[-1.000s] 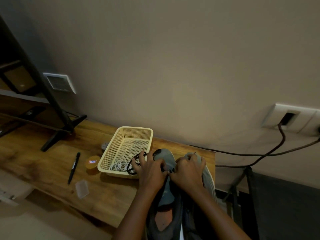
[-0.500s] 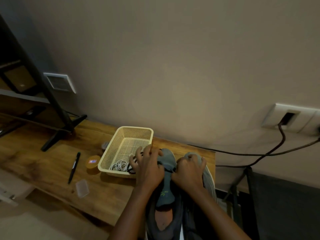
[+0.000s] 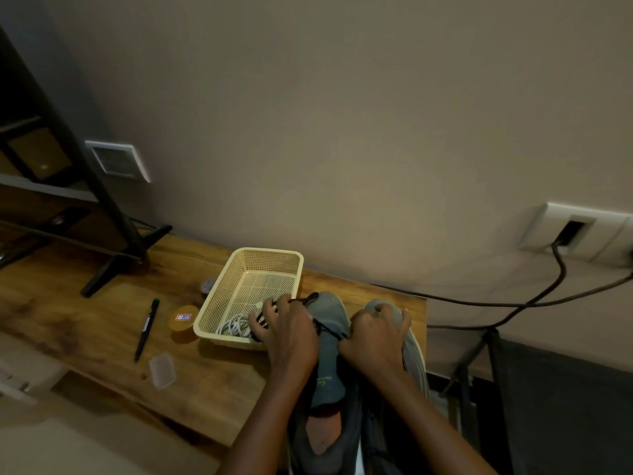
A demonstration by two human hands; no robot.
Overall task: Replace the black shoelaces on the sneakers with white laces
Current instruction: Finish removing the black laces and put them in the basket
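In basket (image 3: 219, 305) on tabletop (image 3: 85, 320), coiled white laces (image 3: 234, 326). Next, left hand (image 3: 291, 334) curled round slack black lace (image 3: 329, 330); then grey sneaker (image 3: 330, 358); right hand (image 3: 375, 341) pinching same lace at eyelets. Likely soft, limp, light cord: better gripped close to eyelet, pulled gently.

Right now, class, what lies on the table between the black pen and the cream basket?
A small round tan container with a labelled lid, seen in the head view.
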